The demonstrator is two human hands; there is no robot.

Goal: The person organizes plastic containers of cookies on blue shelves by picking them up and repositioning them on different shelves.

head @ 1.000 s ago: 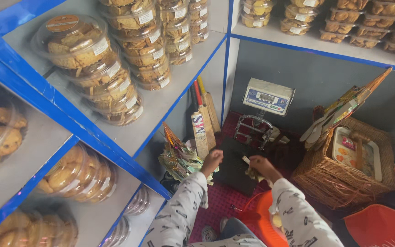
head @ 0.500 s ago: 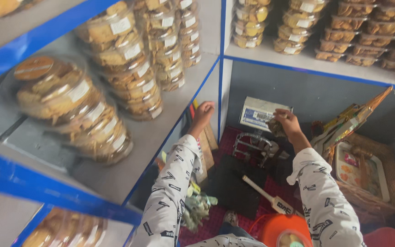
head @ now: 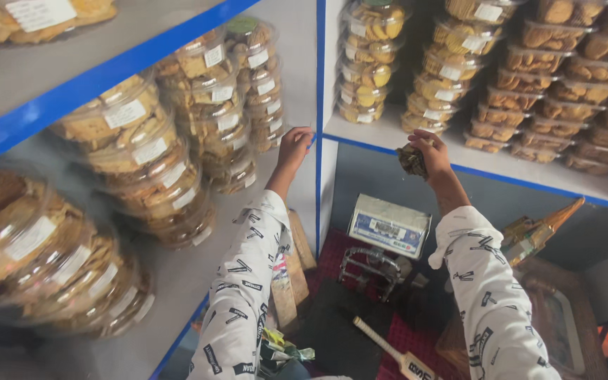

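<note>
My left hand (head: 295, 146) rests on the front edge of the grey shelf (head: 297, 42) with blue trim, next to stacked clear tubs of biscuits (head: 255, 91). It holds nothing. My right hand (head: 427, 149) is raised to the edge of the right-hand shelf (head: 501, 165) and grips a small dark crumpled cloth (head: 412, 160). More biscuit tubs (head: 367, 63) stand just behind that hand. Both arms wear white sleeves with black print.
A small weighing scale (head: 390, 226) stands in the lower compartment on a red mat, with a black pad (head: 339, 338) and a toy cricket bat (head: 397, 355) in front. A woven basket (head: 557, 324) stands lower right. Rows of biscuit tubs (head: 564, 70) fill the upper right shelf.
Both hands have risen from the low compartment up to the shelf edges. The view has tilted upward, and the right hand now holds the dark cloth at the right shelf.
</note>
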